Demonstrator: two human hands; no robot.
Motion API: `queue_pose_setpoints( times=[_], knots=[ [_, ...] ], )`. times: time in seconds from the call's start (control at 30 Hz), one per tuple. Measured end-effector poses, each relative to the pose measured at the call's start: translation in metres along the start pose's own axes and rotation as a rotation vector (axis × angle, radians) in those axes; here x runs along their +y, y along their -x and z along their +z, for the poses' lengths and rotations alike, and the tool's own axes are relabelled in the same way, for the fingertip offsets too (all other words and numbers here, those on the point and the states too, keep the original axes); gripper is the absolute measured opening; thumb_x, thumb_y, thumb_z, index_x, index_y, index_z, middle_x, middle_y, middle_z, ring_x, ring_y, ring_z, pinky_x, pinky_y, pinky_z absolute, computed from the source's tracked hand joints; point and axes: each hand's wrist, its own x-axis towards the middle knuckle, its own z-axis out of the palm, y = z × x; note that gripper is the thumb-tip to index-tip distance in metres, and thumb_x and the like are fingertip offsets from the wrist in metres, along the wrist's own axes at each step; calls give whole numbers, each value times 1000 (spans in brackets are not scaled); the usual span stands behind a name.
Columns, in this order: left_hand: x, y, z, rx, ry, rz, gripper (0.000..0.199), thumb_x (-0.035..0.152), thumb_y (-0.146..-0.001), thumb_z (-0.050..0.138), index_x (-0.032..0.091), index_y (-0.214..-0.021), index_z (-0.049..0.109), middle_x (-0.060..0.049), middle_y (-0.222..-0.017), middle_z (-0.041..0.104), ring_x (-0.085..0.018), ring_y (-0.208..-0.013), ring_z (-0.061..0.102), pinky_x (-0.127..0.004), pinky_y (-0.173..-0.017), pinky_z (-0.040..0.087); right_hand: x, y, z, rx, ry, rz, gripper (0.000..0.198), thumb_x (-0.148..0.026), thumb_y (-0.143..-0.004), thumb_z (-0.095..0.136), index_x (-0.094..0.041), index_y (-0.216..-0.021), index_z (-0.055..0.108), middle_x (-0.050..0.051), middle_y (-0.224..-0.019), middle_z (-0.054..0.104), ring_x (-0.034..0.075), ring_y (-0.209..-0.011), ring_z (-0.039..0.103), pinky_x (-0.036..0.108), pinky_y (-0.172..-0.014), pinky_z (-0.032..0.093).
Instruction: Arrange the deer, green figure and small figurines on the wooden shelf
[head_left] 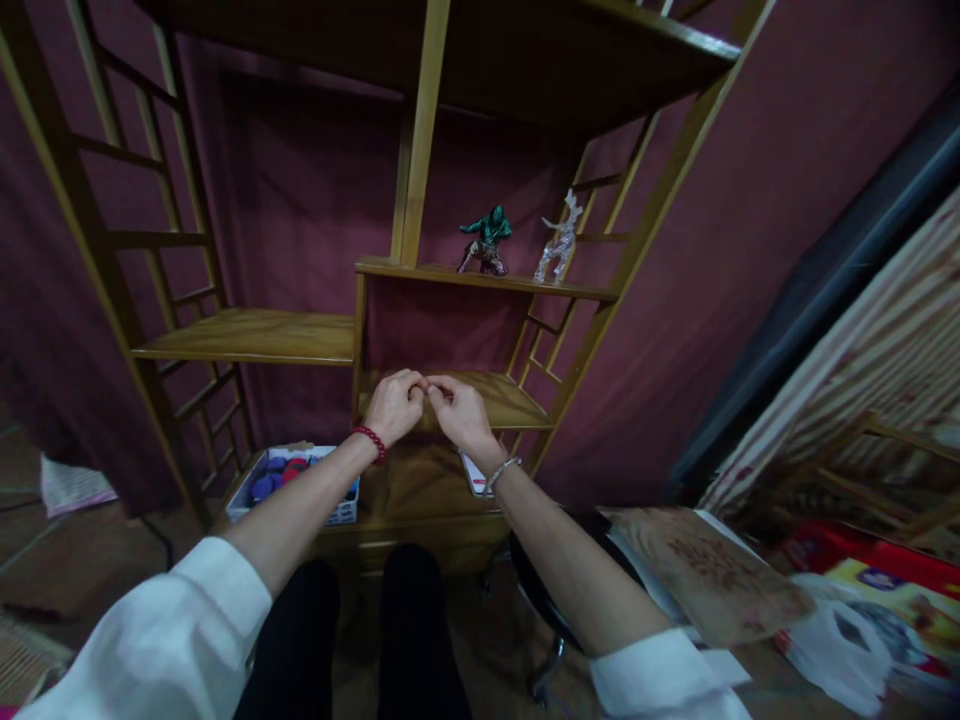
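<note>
My left hand (396,407), with a red bead bracelet (371,442) at its wrist, has its fingers curled into a pinch. Tip to tip with it, my right hand (460,410) is pinched too, a silver bracelet (501,475) on that wrist. Whatever lies between the fingertips, if anything, is too small or hidden to make out. Both hands are in front of the low wooden shelf (510,402). On the shelf above stand a green and dark crouching figurine (487,240) and a clear deer figurine (559,240).
A box (343,512) with blue, purple and red things sits on the cabinet top (420,485) at left. A white and red booklet or box (476,475) lies behind my right wrist. A black stool (536,590), a patterned sheet (705,565) and a plastic bag (836,640) are at right.
</note>
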Motion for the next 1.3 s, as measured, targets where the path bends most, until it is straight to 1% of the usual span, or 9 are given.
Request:
queue_pose_setpoints(
  times=[0.3,0.43,0.57,0.7,0.9,1.0,1.1,1.17,1.3],
  knots=[
    [-50,78,17,-146,-31,-229,23,7,-69,36,19,-64,54,0,-68,58,-12,-68,54,-22,-68,40,18,52,68,-213,39,5,25,-14,-78,41,-19,-91,62,3,-91,64,13,-82,57,20,-75,41],
    [-71,109,24,-243,-123,-365,22,6,-68,36,19,-65,54,-1,-69,59,-12,-67,55,-23,-67,40,23,70,101,-326,93,92,27,-11,-79,40,-20,-90,62,4,-92,65,14,-84,58,19,-74,39],
    [-90,133,28,-352,-189,-457,23,6,-70,37,17,-67,56,-4,-71,61,-13,-69,56,-23,-67,39,28,83,133,-440,113,133,29,-11,-80,36,-20,-87,63,5,-89,66,15,-81,60,19,-68,39],
    [-104,152,28,-450,-213,-538,22,8,-73,39,17,-76,59,-6,-76,63,-14,-72,58,-23,-66,40,36,91,162,-493,131,180,28,-9,-78,37,-19,-83,62,7,-89,66,15,-82,60,19,-66,39],
    [-118,171,25,-491,-314,-574,25,9,-75,36,16,-82,59,-9,-89,63,-16,-87,56,-25,-74,39,42,99,192,-568,89,167,27,-7,-76,38,-18,-82,63,6,-84,67,14,-79,61,17,-64,39],
    [-126,179,25,-497,-374,-519,27,9,-74,36,16,-87,60,-10,-97,61,-18,-98,52,-27,-85,36,43,99,201,-585,70,154,29,-9,-78,39,-21,-87,64,5,-90,67,14,-84,61,17,-68,40],
    [-135,187,27,-554,-419,-468,33,8,-72,37,12,-95,59,-12,-104,59,-19,-109,45,-31,-96,27,44,98,211,-574,52,159,35,-7,-76,39,-22,-97,62,3,-98,65,14,-91,59,18,-75,41],
    [-140,192,29,-572,-452,-493,38,9,-71,38,10,-105,55,-13,-112,56,-21,-116,39,-34,-99,23,47,98,219,-568,48,167,37,-5,-75,38,-21,-100,61,4,-101,64,13,-92,59,17,-77,41],
    [-147,201,35,-583,-488,-563,45,15,-73,38,8,-116,48,-13,-121,49,-26,-121,32,-37,-99,23,58,97,235,-562,39,153,37,-3,-74,38,-19,-97,62,4,-101,64,11,-91,58,16,-79,41]
  ],
)
